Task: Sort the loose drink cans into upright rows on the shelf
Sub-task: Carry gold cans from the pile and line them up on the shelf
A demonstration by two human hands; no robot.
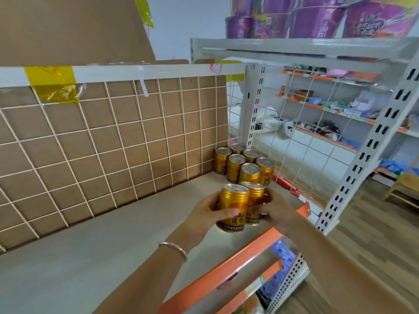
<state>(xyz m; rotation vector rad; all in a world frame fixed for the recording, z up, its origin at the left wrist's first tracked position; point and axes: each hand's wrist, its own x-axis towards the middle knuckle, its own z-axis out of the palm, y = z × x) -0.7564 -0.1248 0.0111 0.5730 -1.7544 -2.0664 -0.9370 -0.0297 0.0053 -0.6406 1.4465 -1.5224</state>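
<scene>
Several gold drink cans [246,164] stand upright in two short rows at the shelf's far right corner, against the wire grid. Just in front of them I hold two more gold cans side by side and upright above the grey shelf [95,257]. My left hand [204,216] grips the nearer can [232,207]. My right hand [275,210] grips the farther can [255,200], which is partly hidden behind the first one. A silver bangle sits on my left wrist.
A white wire grid [113,143] backed with brown cardboard closes the shelf's rear. An orange price rail [229,266] runs along the front edge. A white perforated upright [371,141] stands at the right. Purple packs [317,17] sit on the shelf above.
</scene>
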